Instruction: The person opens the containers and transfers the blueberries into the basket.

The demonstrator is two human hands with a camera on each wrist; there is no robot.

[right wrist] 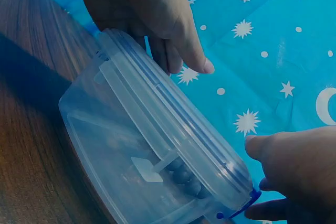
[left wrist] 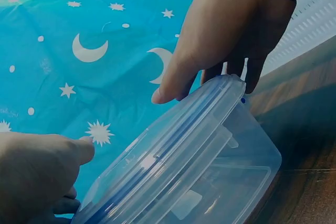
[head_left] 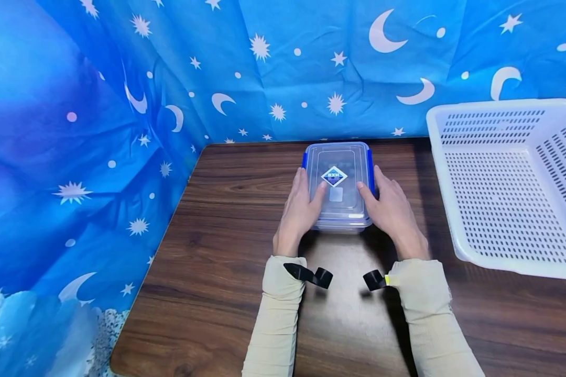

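Observation:
A clear plastic food container [head_left: 348,209] with a lid and blue side clips sits on the table between both hands. A blue-and-white diamond label [head_left: 334,176] marks its lid. My left hand [head_left: 298,209] grips the left side, thumb over the lid's edge. On the opposite side, my right hand [head_left: 396,214] holds it the same way, fingers along the blue clip. Several dark round things [right wrist: 185,176] show through the container wall in the right wrist view. The left wrist view shows the container's clear end wall [left wrist: 226,182] from close up.
A white slotted plastic basket [head_left: 453,209] stands at the right of the brown wooden table [head_left: 207,272]. Behind and to the left hangs a blue cloth [head_left: 179,68] with moons and stars. Each wrist wears a black camera mount [head_left: 306,273] over a cream sleeve.

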